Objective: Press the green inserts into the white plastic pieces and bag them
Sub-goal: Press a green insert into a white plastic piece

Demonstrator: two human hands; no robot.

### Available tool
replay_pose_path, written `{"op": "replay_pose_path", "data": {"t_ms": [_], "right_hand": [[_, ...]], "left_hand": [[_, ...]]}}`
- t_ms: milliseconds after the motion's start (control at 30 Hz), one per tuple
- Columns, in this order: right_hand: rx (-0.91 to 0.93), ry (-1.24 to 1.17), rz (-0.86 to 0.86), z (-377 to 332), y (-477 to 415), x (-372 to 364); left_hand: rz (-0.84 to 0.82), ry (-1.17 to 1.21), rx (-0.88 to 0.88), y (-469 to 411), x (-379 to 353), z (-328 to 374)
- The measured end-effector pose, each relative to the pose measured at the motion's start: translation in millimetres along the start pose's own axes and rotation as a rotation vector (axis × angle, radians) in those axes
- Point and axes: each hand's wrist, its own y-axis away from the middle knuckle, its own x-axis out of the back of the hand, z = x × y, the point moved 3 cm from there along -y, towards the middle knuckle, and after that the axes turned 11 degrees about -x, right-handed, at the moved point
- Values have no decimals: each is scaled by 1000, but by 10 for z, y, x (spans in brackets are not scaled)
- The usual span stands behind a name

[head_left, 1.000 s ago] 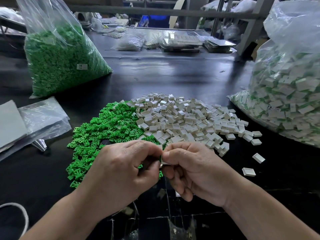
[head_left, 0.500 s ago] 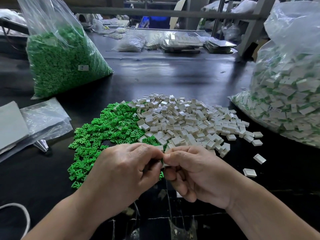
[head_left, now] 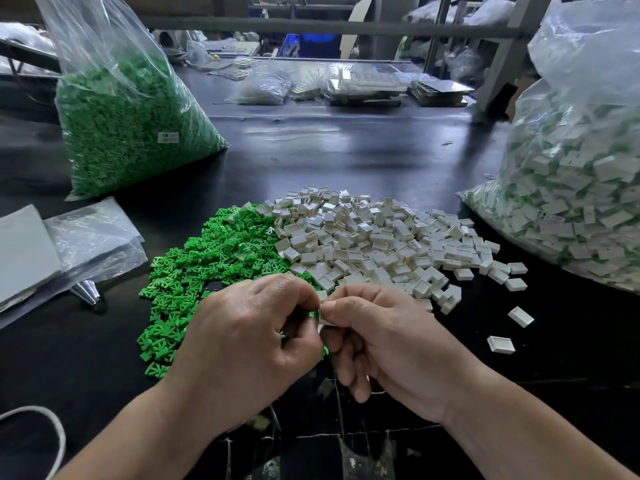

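Both hands meet low at centre over the black worktable [head_left: 329, 150], near its front edge. The left hand [head_left: 249, 341] has its fingers curled in, thumb and forefinger closed tight at the tips. The right hand [head_left: 391, 348] is curled the same way, its lower fingers tucked under. Both pinch one small white square plastic piece [head_left: 322, 319], held just above the table where the two thumbs touch. A sliver of green shows at the pinch, but I cannot tell whether it is an insert in the fingers or the pile behind. Just beyond the left hand lies the loose heap of bright green plastic inserts [head_left: 207, 265], touching the heap of white plastic square pieces [head_left: 374, 244] on its right. Two stray white pieces [head_left: 520, 317] lie apart near the right hand. A large clear bag of green inserts [head_left: 128, 126] stands far left. A large clear bag of white pieces with green showing inside [head_left: 581, 188] sits at the right edge. Flat clear plastic bags [head_left: 93, 240] lie at left, with a small silver cone [head_left: 85, 292] just beside them.
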Motion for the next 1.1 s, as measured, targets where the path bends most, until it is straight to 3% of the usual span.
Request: {"op": "replay_pose_path", "data": {"t_ms": [267, 400, 500, 567, 633, 733, 800, 933, 1100], "right_hand": [[1, -46, -79, -13, -5, 3], [31, -126, -78, -34, -28, 117], [74, -242, -56, -106, -8, 295], [57, -205, -21, -132, 29, 371], [13, 107, 68, -130, 93, 378], [-36, 1111, 290, -87, 165, 300], [-39, 1527, 362, -44, 141, 187], [-4, 1544, 357, 29, 66, 82], [87, 1424, 482, 40, 22, 98]], "left_hand": [[-6, 15, -28, 4, -28, 7], [-20, 115, 57, 10, 12, -56], [-49, -4, 176, 38, 94, -209], [-154, -121, 218, 58, 113, -305], [-321, -239, 240, 89, 92, -371], [-483, -305, 245, 145, 41, -380], [-545, -350, 217, 152, -15, -335], [-627, -357, 174, 176, -201, -218], [-584, -326, 157, 145, -272, -230]]}}
